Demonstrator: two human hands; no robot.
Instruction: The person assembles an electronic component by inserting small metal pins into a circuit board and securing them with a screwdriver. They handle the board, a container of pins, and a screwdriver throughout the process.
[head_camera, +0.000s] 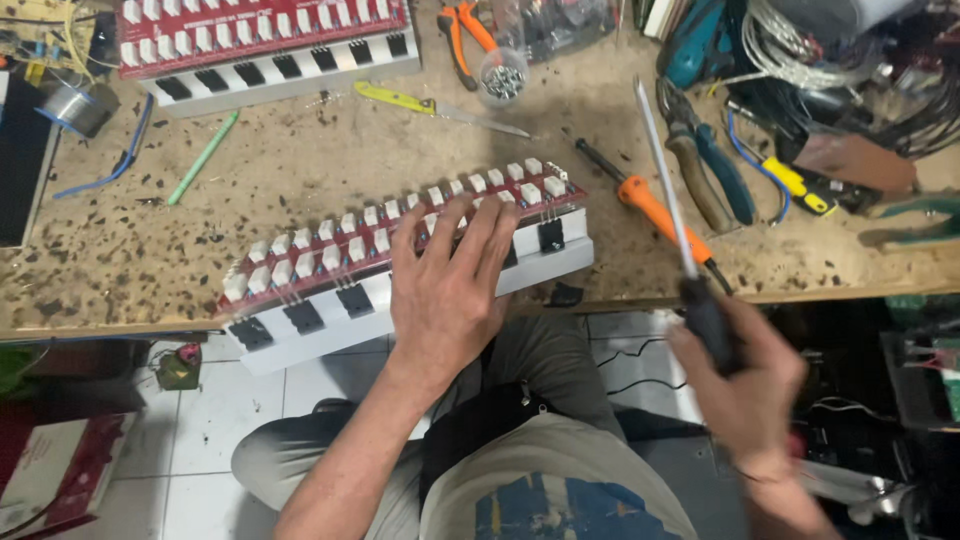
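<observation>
Fingers of your left hand (447, 292) lie spread flat on the red circuit board (400, 235), which hangs over the tabletop (300, 160) edge and could tip off. Your right hand (745, 385), raised and blurry, grips a long screwdriver (672, 215); its tip could slip.

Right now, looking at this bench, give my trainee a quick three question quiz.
1. True or false: the left hand lies flat on the red circuit board.
2. What does the right hand hold?
3. Which lies nearest the board's right end: A) the orange screwdriver, B) the yellow knife, C) the green stick?

Key: 1 true. 2 a black-handled screwdriver, shaft pointing up over the bench. 3 A.
</observation>
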